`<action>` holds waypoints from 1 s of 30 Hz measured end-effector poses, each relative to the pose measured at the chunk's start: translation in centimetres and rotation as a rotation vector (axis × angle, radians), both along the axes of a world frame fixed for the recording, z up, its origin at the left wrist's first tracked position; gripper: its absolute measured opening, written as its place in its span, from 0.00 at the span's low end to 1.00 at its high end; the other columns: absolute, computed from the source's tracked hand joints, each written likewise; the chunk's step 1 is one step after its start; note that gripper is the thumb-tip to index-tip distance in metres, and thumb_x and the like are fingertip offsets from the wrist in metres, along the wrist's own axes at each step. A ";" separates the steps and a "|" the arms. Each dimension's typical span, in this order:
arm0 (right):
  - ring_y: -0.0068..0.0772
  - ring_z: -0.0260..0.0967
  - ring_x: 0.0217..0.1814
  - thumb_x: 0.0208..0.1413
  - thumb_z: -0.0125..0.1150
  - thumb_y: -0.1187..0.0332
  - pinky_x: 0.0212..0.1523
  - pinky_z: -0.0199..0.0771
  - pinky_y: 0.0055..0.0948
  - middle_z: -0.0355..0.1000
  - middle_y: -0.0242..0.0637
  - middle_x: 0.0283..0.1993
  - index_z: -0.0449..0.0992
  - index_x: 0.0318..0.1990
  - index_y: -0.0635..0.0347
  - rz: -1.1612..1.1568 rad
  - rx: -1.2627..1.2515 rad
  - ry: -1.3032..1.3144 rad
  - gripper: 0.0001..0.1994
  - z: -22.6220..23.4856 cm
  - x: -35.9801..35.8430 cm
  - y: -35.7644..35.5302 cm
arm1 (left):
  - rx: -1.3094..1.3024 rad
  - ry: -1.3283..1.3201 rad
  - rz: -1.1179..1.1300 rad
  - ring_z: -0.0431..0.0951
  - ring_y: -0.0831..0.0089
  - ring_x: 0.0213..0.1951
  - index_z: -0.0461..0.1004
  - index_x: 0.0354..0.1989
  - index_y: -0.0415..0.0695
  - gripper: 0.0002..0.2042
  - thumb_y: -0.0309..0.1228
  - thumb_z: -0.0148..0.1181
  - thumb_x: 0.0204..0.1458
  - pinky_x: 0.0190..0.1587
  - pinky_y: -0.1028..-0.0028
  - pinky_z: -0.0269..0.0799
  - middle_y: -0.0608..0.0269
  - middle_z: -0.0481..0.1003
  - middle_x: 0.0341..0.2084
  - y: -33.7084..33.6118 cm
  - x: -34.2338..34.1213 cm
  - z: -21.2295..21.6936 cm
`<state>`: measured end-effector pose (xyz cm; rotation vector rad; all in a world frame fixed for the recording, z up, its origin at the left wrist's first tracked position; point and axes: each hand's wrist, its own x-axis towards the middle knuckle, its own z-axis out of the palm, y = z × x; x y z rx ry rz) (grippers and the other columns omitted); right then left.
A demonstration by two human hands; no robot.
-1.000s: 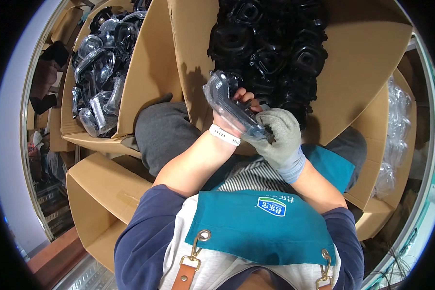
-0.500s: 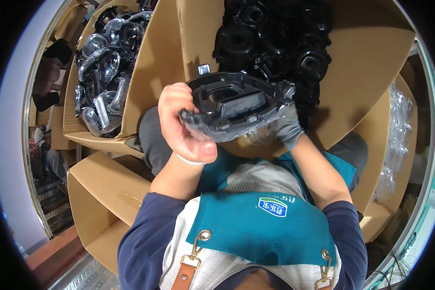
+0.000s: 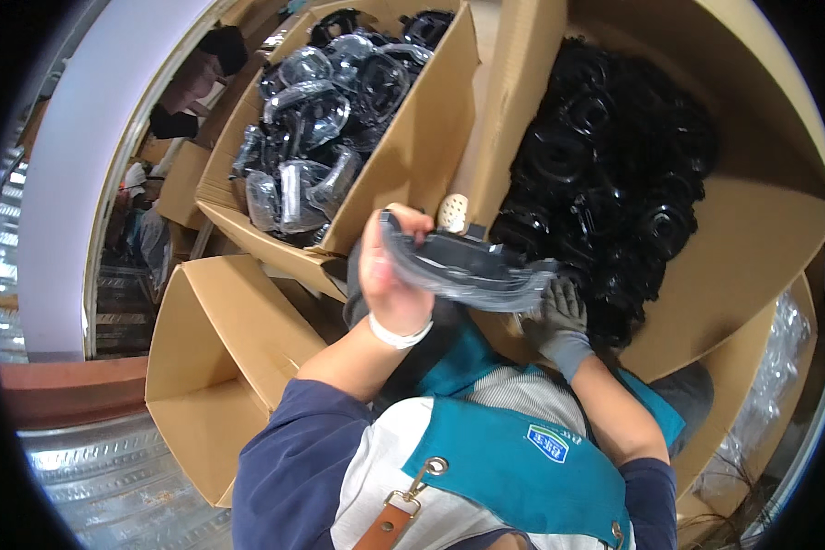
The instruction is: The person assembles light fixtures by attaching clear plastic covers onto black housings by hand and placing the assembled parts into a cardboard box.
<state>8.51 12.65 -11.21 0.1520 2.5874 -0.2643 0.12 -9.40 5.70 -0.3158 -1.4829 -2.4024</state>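
Note:
My bare left hand, with a white band at the wrist, grips the left end of a curved black plastic housing. A clear cover runs along the housing's near side, slightly blurred. The housing is held in the air above my lap. My right hand wears a grey glove and is just beside the housing's right end, its fingers stretched out. Whether its fingertips touch the housing is hard to see. Beyond it, a large cardboard box holds many black plastic housings.
At the far left, a cardboard box holds clear-covered black parts. Another open cardboard box stands near left. A box on the right contains clear plastic-looking pieces. A beige perforated object shows between the boxes.
My view has turned left, so the boxes appear farther right. The housing has tilted, showing more of its clear edge. My right hand no longer wraps its right end.

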 end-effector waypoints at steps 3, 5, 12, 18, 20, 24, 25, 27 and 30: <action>0.46 0.24 0.78 0.50 0.48 0.39 0.72 0.27 0.53 0.30 0.38 0.77 0.47 0.71 0.35 -0.061 -0.061 -0.060 0.40 1.1 -0.1 0.9 | 0.338 0.025 -0.076 0.71 0.65 0.43 0.69 0.38 0.44 0.20 0.50 0.42 0.55 0.51 0.59 0.66 0.62 0.71 0.36 -4.6 -1.3 1.3; 0.54 0.23 0.77 0.45 0.52 0.37 0.71 0.29 0.58 0.31 0.42 0.76 0.53 0.68 0.27 -0.036 -0.048 -0.036 0.39 2.4 -0.5 1.0 | 0.403 -0.167 0.223 0.75 0.65 0.43 0.71 0.42 0.47 0.22 0.52 0.41 0.58 0.48 0.60 0.71 0.61 0.75 0.40 -4.6 -3.4 4.9; 0.59 0.26 0.76 0.45 0.57 0.41 0.70 0.37 0.53 0.35 0.45 0.75 0.54 0.68 0.31 -0.004 -0.110 0.091 0.40 0.9 0.3 0.9 | 0.425 -0.344 0.318 0.73 0.67 0.28 0.70 0.35 0.48 0.17 0.48 0.42 0.58 0.29 0.66 0.71 0.64 0.72 0.27 -7.2 -21.3 5.3; 0.56 0.29 0.76 0.47 0.59 0.46 0.66 0.44 0.63 0.36 0.44 0.75 0.54 0.67 0.27 -0.038 -0.142 0.186 0.37 -2.1 1.5 1.5 | 0.534 -0.172 0.179 0.70 0.59 0.55 0.68 0.56 0.44 0.27 0.52 0.39 0.59 0.59 0.53 0.62 0.56 0.70 0.54 -6.9 -33.5 2.8; 0.53 0.35 0.76 0.48 0.60 0.48 0.66 0.48 0.59 0.41 0.45 0.74 0.53 0.68 0.33 0.012 -0.115 0.219 0.38 -2.1 0.9 1.5 | 0.490 -0.273 0.189 0.68 0.59 0.57 0.65 0.59 0.42 0.29 0.53 0.42 0.59 0.61 0.54 0.60 0.57 0.67 0.58 -10.3 -35.7 1.2; 0.51 0.49 0.70 0.49 0.60 0.50 0.65 0.55 0.47 0.54 0.47 0.69 0.53 0.68 0.54 -0.070 -0.234 0.442 0.40 0.3 0.7 2.2 | 0.175 -0.437 0.394 0.67 0.62 0.56 0.63 0.58 0.34 0.29 0.48 0.52 0.57 0.61 0.65 0.59 0.51 0.67 0.57 -5.8 -34.4 -0.1; 0.49 0.55 0.67 0.50 0.60 0.50 0.64 0.58 0.42 0.58 0.47 0.66 0.53 0.67 0.61 -0.072 -0.205 0.485 0.40 2.1 0.6 2.5 | 0.040 -0.321 0.416 0.69 0.66 0.48 0.64 0.53 0.32 0.26 0.44 0.55 0.56 0.55 0.67 0.63 0.54 0.69 0.50 -4.2 -32.6 -0.8; 0.46 0.59 0.64 0.52 0.60 0.51 0.61 0.62 0.40 0.60 0.45 0.65 0.53 0.67 0.62 -0.187 -0.492 0.402 0.39 5.3 -0.4 3.8 | -0.141 -0.204 0.559 0.68 0.70 0.39 0.63 0.50 0.38 0.18 0.37 0.54 0.58 0.47 0.70 0.64 0.61 0.70 0.39 -4.4 -29.6 -1.9; 0.38 0.65 0.58 0.55 0.57 0.47 0.53 0.70 0.37 0.64 0.39 0.62 0.54 0.67 0.60 -0.650 -1.197 0.300 0.38 11.9 -0.7 6.9 | -0.117 0.163 0.309 0.65 0.72 0.50 0.62 0.50 0.42 0.15 0.31 0.55 0.57 0.54 0.70 0.59 0.61 0.64 0.45 1.0 -16.3 1.4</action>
